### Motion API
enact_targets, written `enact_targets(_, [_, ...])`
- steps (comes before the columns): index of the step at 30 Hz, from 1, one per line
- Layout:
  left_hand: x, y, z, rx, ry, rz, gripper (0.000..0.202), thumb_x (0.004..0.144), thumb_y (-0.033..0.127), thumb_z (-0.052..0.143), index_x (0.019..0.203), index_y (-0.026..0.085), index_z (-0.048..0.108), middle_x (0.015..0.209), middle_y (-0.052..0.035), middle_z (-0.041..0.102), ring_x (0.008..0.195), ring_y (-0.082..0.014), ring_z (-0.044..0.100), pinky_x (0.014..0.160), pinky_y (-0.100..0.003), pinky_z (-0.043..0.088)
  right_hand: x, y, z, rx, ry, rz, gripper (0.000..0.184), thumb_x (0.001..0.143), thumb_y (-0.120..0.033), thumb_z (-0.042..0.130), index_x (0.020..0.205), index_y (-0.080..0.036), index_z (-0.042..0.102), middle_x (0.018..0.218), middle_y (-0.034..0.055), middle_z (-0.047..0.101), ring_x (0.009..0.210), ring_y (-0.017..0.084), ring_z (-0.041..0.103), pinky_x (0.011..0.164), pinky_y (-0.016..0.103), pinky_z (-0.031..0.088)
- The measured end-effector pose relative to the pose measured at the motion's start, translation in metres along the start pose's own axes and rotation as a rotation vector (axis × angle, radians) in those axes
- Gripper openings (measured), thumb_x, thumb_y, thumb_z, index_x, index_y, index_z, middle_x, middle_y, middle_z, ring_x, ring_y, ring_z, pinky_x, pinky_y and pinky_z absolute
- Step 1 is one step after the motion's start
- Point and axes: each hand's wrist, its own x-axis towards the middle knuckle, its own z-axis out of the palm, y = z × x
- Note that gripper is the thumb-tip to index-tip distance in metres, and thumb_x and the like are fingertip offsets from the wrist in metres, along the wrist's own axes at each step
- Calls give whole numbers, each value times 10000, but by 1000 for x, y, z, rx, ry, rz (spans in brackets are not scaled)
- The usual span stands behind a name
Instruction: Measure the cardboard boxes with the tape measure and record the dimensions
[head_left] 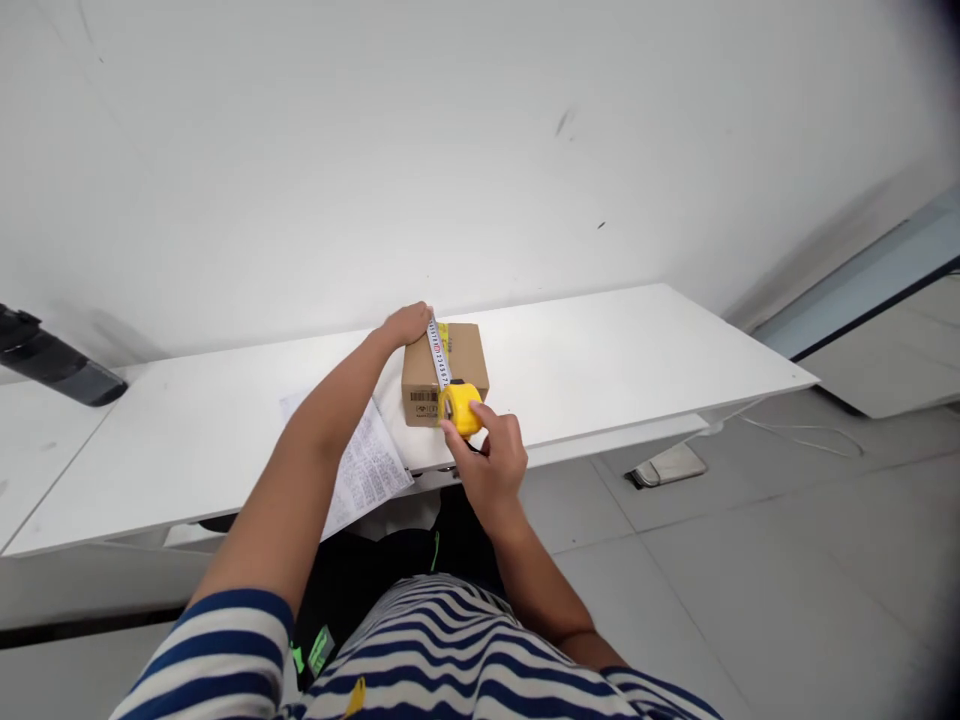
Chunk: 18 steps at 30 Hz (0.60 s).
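A brown cardboard box (468,350) with yellow tape and printed marks stands on the white table. Across its top runs the blade of a yellow tape measure (466,398). My right hand (491,455) grips the yellow case at the box's near edge, thumb and fingers around it. At the far left corner of the box, my left hand (409,324) pinches the end of the blade against the edge; its fingertips are partly hidden. A sheet of paper with printed or written text (367,465) lies under my left forearm, hanging over the table's front edge.
The long white table (600,350) stands against a white wall (480,150). A dark bottle-like object (56,355) is at the far left. On the tiled floor at right lie a grey-white object (671,465) and a thin cable (802,428).
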Motion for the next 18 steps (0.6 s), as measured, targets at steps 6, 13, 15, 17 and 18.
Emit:
enact_targets(6, [-11, 2, 2, 227, -146, 109, 346, 958, 477, 449, 932, 215, 674, 1136, -118, 732, 1051, -302, 623, 890, -370, 428, 8, -2, 38, -33, -61, -33, 278, 866, -463, 740, 1051, -254, 740, 757, 23, 524, 599, 144, 532, 543, 269, 470])
enact_targets(13, [-19, 24, 20, 100, -147, 242, 400, 1008, 428, 327, 955, 208, 657, 1084, -94, 733, 974, -262, 627, 826, -350, 430, -2, -8, 57, 125, -87, 51, 314, 873, -398, 719, 1147, -260, 652, 988, 83, 584, 872, 214, 651, 760, 352, 596])
enact_targets(15, [-22, 21, 21, 80, -135, 235, 393, 1011, 440, 334, 924, 209, 640, 1056, -95, 729, 957, -264, 623, 812, -354, 426, -3, -6, 57, 155, -89, 50, 327, 872, -385, 714, 1162, -270, 617, 1039, 92, 590, 933, 226, 654, 782, 369, 607])
enact_targets(17, [-24, 15, 20, 71, -84, 205, 390, 1017, 448, 337, 914, 211, 629, 1038, -98, 723, 954, -267, 621, 807, -356, 423, -4, -2, 55, 161, -89, 42, 353, 871, -382, 713, 1185, -272, 593, 1057, 101, 597, 953, 235, 654, 789, 382, 611])
enact_targets(18, [-26, 12, 18, 67, -41, 186, 389, 1023, 445, 333, 912, 211, 624, 1029, -102, 720, 955, -268, 620, 813, -360, 423, -5, 1, 53, 164, -84, 39, 381, 873, -381, 711, 1212, -269, 579, 1069, 109, 602, 963, 241, 654, 792, 388, 611])
